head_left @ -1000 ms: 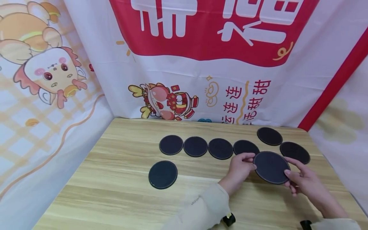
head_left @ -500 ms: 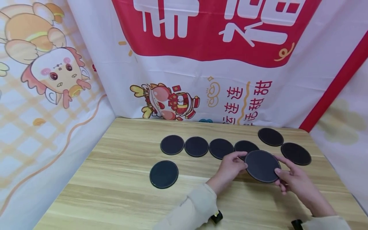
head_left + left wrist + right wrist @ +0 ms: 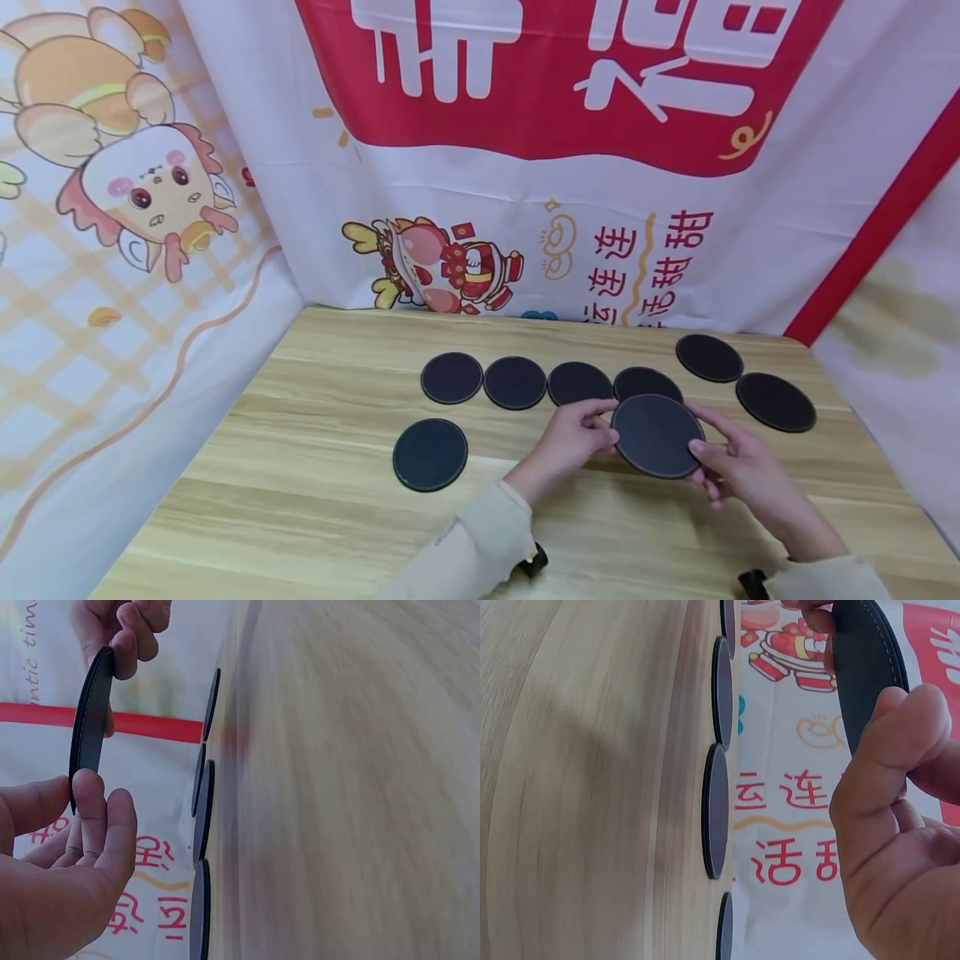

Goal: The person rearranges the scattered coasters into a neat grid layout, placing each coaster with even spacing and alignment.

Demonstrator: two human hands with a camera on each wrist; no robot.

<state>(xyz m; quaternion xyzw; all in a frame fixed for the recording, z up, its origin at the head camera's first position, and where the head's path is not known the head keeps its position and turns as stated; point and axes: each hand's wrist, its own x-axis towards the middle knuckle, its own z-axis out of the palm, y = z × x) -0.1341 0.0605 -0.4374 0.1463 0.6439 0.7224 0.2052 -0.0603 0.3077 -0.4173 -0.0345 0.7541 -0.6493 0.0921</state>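
Between my two hands a round black coaster [image 3: 657, 437] with a stitched rim hangs above the wooden table. My left hand [image 3: 568, 435] pinches its left edge with thumb and fingers, and my right hand [image 3: 738, 462] pinches the right edge. In the left wrist view the coaster [image 3: 91, 720] appears nearly edge-on, clear of the tabletop. The right wrist view has the coaster [image 3: 866, 667] beyond my thumb, its stitching plain. Just behind it lies another coaster [image 3: 647, 382], partly covered by the held one, at the right end of a row.
More black coasters lie in that row: one at the left end [image 3: 452, 377], then a second [image 3: 515, 383] and a third [image 3: 579, 382]. A single coaster [image 3: 431, 455] sits nearer the front. Two coasters, one [image 3: 709, 358] behind another [image 3: 776, 402], lie at right. Printed cloth [image 3: 465, 183] hangs behind the table.
Both hands have moved left together, carrying the held coaster from the right toward the row's right end. The coasters on the table have stayed in place.
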